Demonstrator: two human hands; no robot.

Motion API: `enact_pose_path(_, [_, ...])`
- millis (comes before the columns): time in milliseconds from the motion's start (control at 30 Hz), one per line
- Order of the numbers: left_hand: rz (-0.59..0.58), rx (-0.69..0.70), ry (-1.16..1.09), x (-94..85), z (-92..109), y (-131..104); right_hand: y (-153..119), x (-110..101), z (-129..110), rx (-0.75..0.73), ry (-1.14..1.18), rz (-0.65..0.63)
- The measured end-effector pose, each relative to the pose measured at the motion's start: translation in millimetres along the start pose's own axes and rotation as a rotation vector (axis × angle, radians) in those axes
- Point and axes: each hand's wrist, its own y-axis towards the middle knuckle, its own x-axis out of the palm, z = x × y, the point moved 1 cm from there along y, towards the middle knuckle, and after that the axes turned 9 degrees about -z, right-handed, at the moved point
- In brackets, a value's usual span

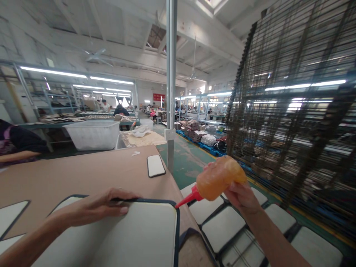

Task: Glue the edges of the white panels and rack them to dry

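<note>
Clamped around a squat orange bottle (219, 180), my right hand (240, 193) tips it nozzle-down over the right edge of a brown-topped table (97, 174), seen from my remote post through the head camera. Its red nozzle (187, 198) points down and to the left, the tip at the dark rim of a large white panel (133, 233), right by the rounded far corner; whether it touches, I cannot tell. Along the inside of the rim at that corner runs a thin yellowish line.

My left hand (111, 204) is closed on the far edge of the same panel, the thumb on the white face and the fingers over the rim. The panel fills the near end of the table before me. Beyond it lies a small white piece (155, 165) with a dark border, flat near the table's far right corner.

To my right, below the bottle, more dark-rimmed pieces (224, 228) sit in rows, near a tall wire rack (278, 111). A metal post (170, 74) stands past the table, a translucent bin (94, 135) to its left. At far left, a co-worker's dark sleeve (26, 140) enters my view.
</note>
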Motion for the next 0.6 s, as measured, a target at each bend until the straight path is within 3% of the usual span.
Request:
enact_pose_path(267, [0.020,0.011,0.043,-5.8,-12.5,-5.7,0.2,6.2,1.1,-0.028,-0.017,-0.017])
enact_pose_path(467, [0.097,-0.001,0.001,-5.8,0.2,-9.1,-6.9,5.5,3.5,-0.021,-0.018,-0.006])
enact_pose_path(600, [0.074,-0.009,-0.133,1.7,9.5,-5.1,-14.9,3.1,8.1,-0.006,-0.025,0.011])
